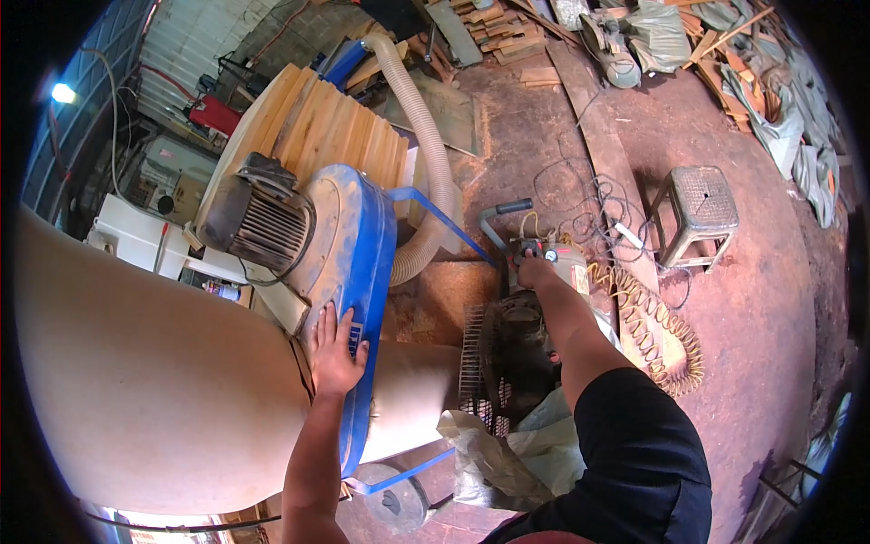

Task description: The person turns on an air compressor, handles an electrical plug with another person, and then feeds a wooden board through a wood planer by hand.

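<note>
My left hand [335,354] lies with its fingers spread on the blue blower housing [373,245] of a dust collector, holding nothing. Bolted to that housing is a dusty electric motor [258,227], and a large pale filter bag [163,372] bulges to the left. My right hand [536,272] reaches forward to an air compressor [521,340], its fingers closed around the dark pressure switch beside a small round gauge [550,257]. The fingertips are partly hidden. Just ahead of that hand rises the compressor's handle [507,213].
A ribbed hose [419,118] curves down beside stacked boards [331,127]. To the right are a coiled yellow air hose [675,349], tangled black cables [594,195] and a metal stool [698,208]. Plastic sheeting [507,462] lies against the compressor. Wood scraps [498,32] cover the far floor.
</note>
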Motion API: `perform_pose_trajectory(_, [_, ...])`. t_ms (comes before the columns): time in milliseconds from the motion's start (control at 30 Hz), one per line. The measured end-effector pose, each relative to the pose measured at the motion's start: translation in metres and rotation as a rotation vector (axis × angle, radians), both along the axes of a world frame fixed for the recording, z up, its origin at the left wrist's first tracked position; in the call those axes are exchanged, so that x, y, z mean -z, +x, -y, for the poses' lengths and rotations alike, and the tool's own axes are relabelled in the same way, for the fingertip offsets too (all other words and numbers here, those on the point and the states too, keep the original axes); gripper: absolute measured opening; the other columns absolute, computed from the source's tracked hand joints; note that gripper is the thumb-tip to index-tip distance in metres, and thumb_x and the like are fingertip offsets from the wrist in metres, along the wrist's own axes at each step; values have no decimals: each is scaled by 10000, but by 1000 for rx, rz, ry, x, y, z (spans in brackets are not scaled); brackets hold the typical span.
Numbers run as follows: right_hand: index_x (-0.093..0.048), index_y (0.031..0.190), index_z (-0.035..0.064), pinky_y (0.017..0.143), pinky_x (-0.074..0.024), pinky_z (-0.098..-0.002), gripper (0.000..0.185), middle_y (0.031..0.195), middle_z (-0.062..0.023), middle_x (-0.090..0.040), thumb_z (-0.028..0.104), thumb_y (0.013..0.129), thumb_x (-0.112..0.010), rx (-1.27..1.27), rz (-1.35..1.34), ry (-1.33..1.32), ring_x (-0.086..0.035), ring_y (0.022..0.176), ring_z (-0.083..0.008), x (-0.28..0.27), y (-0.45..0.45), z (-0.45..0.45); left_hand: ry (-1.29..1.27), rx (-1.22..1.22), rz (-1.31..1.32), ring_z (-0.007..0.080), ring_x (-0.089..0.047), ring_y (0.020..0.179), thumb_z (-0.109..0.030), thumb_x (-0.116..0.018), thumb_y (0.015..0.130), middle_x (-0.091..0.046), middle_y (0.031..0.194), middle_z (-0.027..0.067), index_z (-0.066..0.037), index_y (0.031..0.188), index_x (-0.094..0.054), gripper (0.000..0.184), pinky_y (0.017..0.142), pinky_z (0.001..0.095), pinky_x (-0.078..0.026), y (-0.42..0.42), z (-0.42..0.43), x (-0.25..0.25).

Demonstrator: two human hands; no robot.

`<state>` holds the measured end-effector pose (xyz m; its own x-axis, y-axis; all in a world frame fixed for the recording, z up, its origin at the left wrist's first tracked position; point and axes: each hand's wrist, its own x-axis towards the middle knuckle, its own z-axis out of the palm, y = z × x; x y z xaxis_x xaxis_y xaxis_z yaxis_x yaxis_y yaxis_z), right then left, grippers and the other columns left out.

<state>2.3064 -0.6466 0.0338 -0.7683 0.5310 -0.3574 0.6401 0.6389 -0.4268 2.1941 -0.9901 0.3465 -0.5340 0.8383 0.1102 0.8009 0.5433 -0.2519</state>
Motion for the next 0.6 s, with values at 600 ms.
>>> perform_pose_trajectory(600, [-505, 1315, 94, 1021, -392, -456, 484, 1476, -135, -340, 230, 855, -565, 28, 19, -61, -430, 1287, -340, -11, 2, 1, -1, 3, -14, 373, -236, 1382, -247, -621, 800, -241, 1504, 193, -126, 1396, -378, 655, 1109, 498, -213, -1, 1, 1])
